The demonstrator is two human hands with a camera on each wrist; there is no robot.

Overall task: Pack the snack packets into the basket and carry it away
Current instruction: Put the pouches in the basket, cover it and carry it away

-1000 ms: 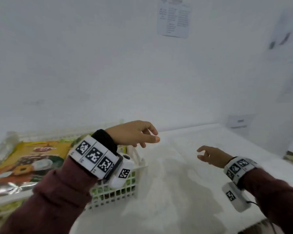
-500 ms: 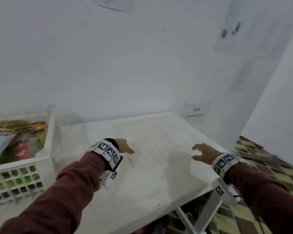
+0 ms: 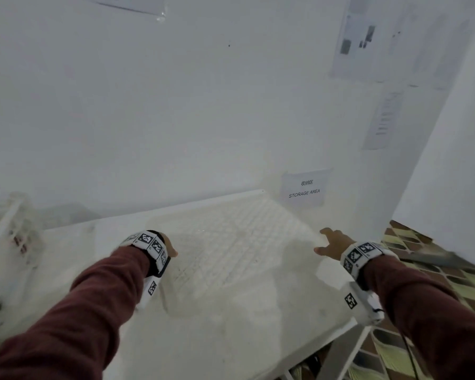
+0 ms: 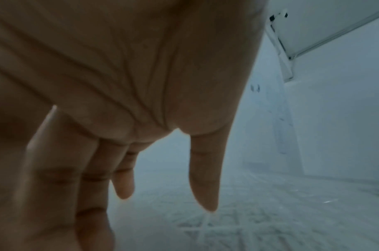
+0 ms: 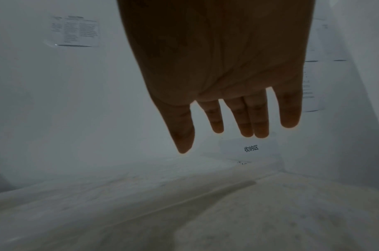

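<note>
From my head camera, my left hand (image 3: 168, 246) and right hand (image 3: 331, 242) both hover empty over the scuffed white tabletop (image 3: 231, 311), and the white plastic lattice basket (image 3: 8, 242) with the snack packets sits well off to the left of my left fingers, blurred at the frame's edge; a white paper "STORAGE AREA" sign (image 3: 304, 188) hangs on the wall beyond my right fingers. At my left wrist, my fingers (image 4: 203, 178) hang straight and relaxed, grasping nothing, with only bare tabletop below them. At my right wrist, my fingers (image 5: 289, 112) are spread loose and released too, the sign just past their tips. I judge the basket looks packed but not in my grip, so next I must turn back left and take hold of its rim with both hands.
</note>
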